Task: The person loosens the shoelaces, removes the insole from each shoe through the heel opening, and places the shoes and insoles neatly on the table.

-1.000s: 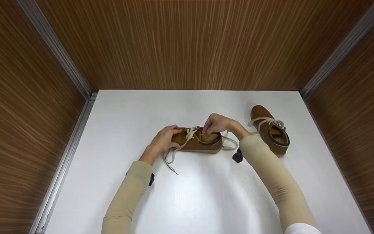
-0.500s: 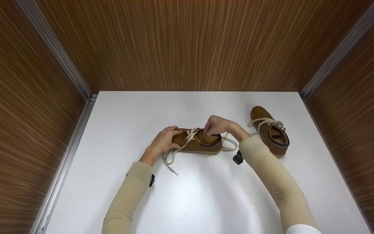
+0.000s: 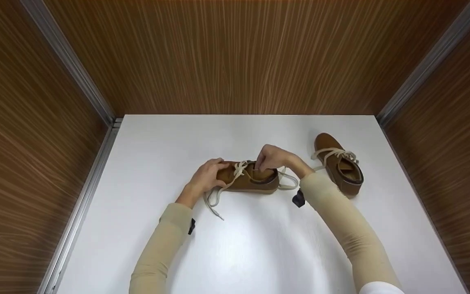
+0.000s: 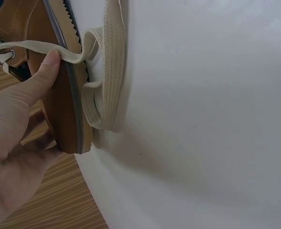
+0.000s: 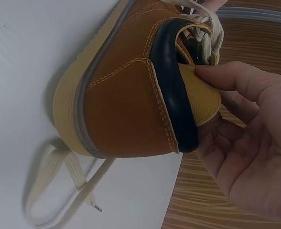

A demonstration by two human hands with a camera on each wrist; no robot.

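Brown shoe (image 3: 241, 186) sits upright on the white table (image 3: 235, 249), in front of the person, between both hands. Long axis runs side to side: toe to the person's left, heel to the right. Left hand (image 3: 205, 176) is nearer the toe, right hand (image 3: 274, 157) is over the opening.

Key relation: yellow insole (image 5: 203, 98) against the dark padded collar (image 5: 171, 90). Its rounded end pokes out past the collar on the heel side; the other end is down inside the shoe, hidden, so how deep it goes can't be told. It looks roughly in line with the shoe's length, heel end lifted.

Right hand: fingers narrow, holding the insole end between thumb and curled fingers. Wrist bent, hand reaching in from above and the heel side, knuckles up, fingertips down toward the opening; forearm slants in from the lower right.

Left hand: spread around the toe, thumb on the near side, fingers on the far side, gripping it; thumb tip is right by the lace (image 4: 113, 71). Forearm slants in from the lower left.

Lace ends trail on the table by the toe and behind the heel. Second shoe (image 3: 333, 167) lies apart to the right, toe pointing away, untouched.
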